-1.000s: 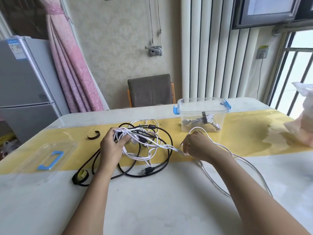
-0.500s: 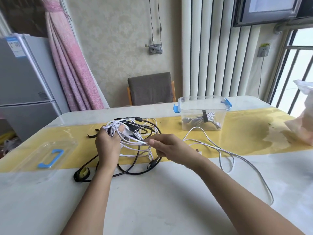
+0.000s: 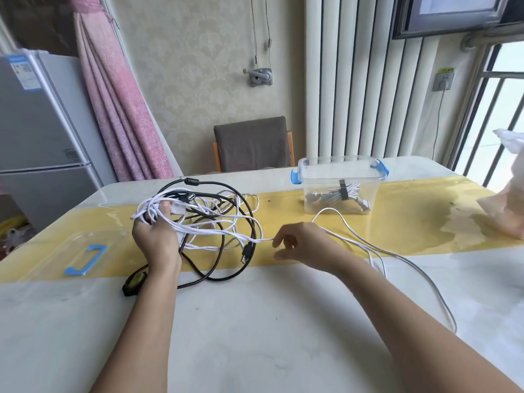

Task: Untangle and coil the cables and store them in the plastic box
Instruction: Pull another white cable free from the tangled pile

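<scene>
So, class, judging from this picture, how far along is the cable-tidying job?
Done: one tied bundle lies in the plastic box. In hand: the left hand grips the tangle while the right hand pinches a white cable from it. Left: separating, coiling and boxing those black and white cables.

The desk is pale, smooth and shiny, like polished stone. A yellow strip across it looks glossy too. The plastic box is clear and shiny, with blue plastic clips. The lid is clear plastic as well. The white cables look smooth and rubbery; the black cables gleam a little. The chair and curtain are soft, matt cloth.
</scene>
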